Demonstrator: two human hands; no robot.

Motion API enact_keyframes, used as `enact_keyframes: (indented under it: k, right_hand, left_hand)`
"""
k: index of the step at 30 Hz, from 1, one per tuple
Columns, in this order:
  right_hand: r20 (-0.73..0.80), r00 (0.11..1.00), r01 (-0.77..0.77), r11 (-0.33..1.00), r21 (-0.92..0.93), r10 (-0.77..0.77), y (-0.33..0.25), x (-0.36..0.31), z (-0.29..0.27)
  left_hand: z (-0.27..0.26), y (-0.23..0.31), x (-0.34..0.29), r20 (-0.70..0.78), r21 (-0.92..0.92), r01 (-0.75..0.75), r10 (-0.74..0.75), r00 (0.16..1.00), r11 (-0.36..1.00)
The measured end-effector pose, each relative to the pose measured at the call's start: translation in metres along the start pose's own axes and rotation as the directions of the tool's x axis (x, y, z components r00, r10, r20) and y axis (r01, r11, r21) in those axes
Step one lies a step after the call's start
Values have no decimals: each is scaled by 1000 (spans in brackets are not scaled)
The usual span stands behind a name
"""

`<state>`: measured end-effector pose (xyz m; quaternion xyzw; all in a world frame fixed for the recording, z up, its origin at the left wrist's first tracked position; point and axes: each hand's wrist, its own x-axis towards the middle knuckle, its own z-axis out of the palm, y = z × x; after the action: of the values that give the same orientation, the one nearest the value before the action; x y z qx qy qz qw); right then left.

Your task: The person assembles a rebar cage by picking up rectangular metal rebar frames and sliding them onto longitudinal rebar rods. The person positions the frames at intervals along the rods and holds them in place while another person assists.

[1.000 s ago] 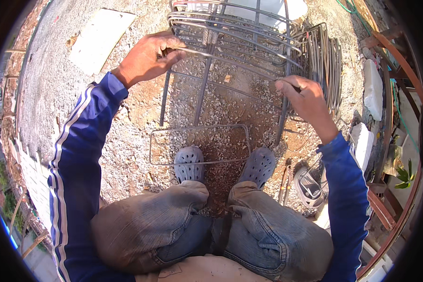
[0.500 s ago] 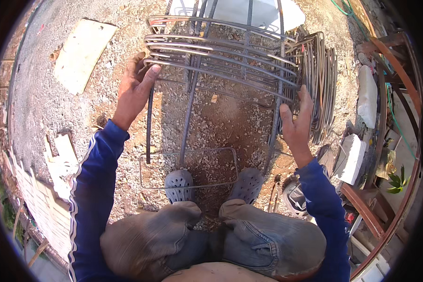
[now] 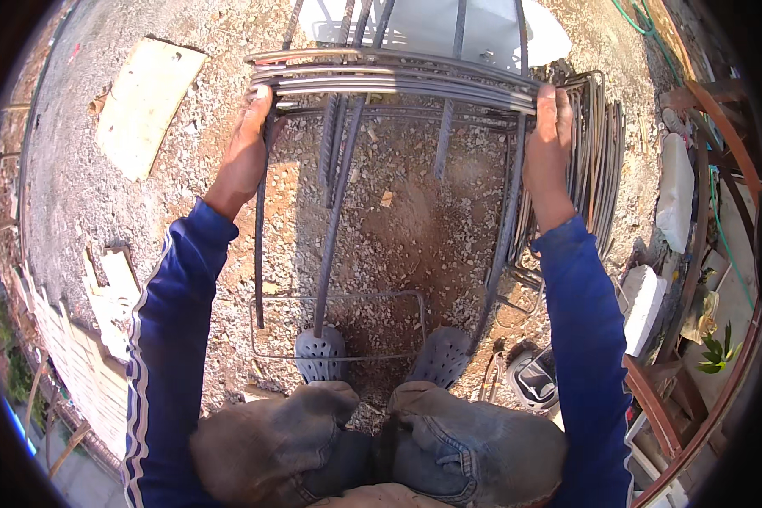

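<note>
Rebar filled the middle of your view: a cage of long steel bars [image 3: 339, 212] ran from your feet away to the far side, wrapped at its far end by a bunch of rectangular stirrups [image 3: 398, 76] packed close together. Your left hand [image 3: 247, 152] was closed around the left side of that stirrup bunch, fingers curled over the bars at the left corner. Your right hand [image 3: 550, 144] gripped the right side the same way, fingers wrapped over the top right corner, thumb side toward you. Just right of that hand, a stack of spare stirrups [image 3: 597, 161] leaned on the gravel. One loose stirrup [image 3: 339, 326] lay flat on the gravelly ground [image 3: 398, 237] near your grey perforated clogs [image 3: 320, 354], with the long bars ending beside it. You were crouched, knees in worn jeans at the near edge. A pale flat board [image 3: 144, 102] lay well off to the far left.
</note>
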<state>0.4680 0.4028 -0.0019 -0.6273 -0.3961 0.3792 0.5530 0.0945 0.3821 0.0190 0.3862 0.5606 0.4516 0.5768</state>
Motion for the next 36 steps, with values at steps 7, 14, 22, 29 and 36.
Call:
enact_keyframes:
  k: [7,14,22,29,36]
  right_hand:
    - [-32,999,-11,995,98,14,-15,75,32]
    - [180,984,23,998,-61,-11,-17,79,19]
    - [-31,940,-336,939,80,339,-11,-76,-107]
    - [289,707,-493,743,-453,645,31,-270,-114]
    - [371,386,-259,486,-835,845,16,-295,-76]
  left_hand:
    - [10,21,75,40,32,-72,71,997,997]
    - [15,33,130,197,107,-341,316,928,934]
    - [-125,-91,-25,518,739,-666,548,657,100]
    - [-168,-145,-249,57,854,107,-296,953,510]
    - [-179,-138,-245,-37,513,566,-643,765,645]
